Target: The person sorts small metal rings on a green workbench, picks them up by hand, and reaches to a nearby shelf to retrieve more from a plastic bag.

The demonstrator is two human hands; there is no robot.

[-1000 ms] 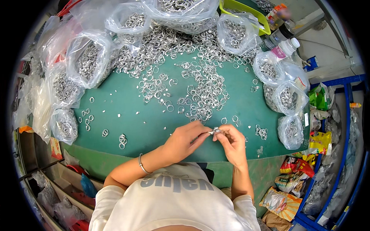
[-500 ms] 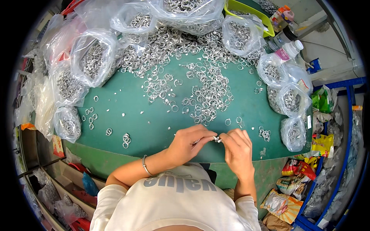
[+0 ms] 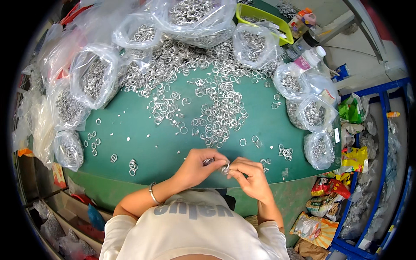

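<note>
My left hand (image 3: 197, 168) is closed, with silver metal rings (image 3: 208, 161) tucked in its curled fingers. At its thumb and fingertips a silver ring (image 3: 225, 168) is held. The fingers of my right hand (image 3: 250, 177) pinch that same ring from the other side. Both hands hover over the near edge of the green table (image 3: 143, 147). Just beyond them spreads a loose pile of silver rings (image 3: 223, 108), and a smaller cluster (image 3: 164, 106) lies to its left. A few rings (image 3: 265, 164) sit by my right hand.
Clear plastic bags of rings line the table, including a large bag (image 3: 190, 21) at the back, one at left (image 3: 95, 78) and one at right (image 3: 319, 149). A green basket (image 3: 264, 16) and a white-capped bottle (image 3: 310, 58) stand far right. Blue shelving (image 3: 383, 173) is beyond.
The view has shifted, so the table appears further left. My hands have drawn nearer my body, and the pinched ring shows more clearly. Rings beside my right hand have come into sight.
</note>
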